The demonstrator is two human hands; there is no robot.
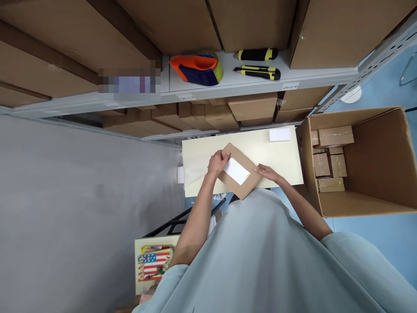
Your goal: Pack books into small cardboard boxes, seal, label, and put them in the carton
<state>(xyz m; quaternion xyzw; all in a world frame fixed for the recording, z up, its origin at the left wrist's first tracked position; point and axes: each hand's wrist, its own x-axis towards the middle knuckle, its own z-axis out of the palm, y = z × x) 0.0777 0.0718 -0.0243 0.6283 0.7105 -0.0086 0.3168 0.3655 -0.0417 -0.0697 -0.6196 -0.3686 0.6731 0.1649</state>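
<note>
A flat cardboard box (246, 189) with a white label (237, 171) on its top is tilted at an angle over the near part of a pale table. My left hand (218, 163) is closed on the box's left corner, thumb over the top face beside the label. At the right edge, my right hand (267, 172) grips the box between thumb and fingers; its fingertips are partly hidden. A small stack of white labels (279, 134) lies near the table's far right corner.
To the right stands a large open carton (374, 204) with several small boxes (335, 136) inside. A shelf (228, 89) ahead carries big cartons, two box cutters (257, 54) and an orange-and-blue pouch (197, 69). Books (153, 263) lie on a lower surface at left.
</note>
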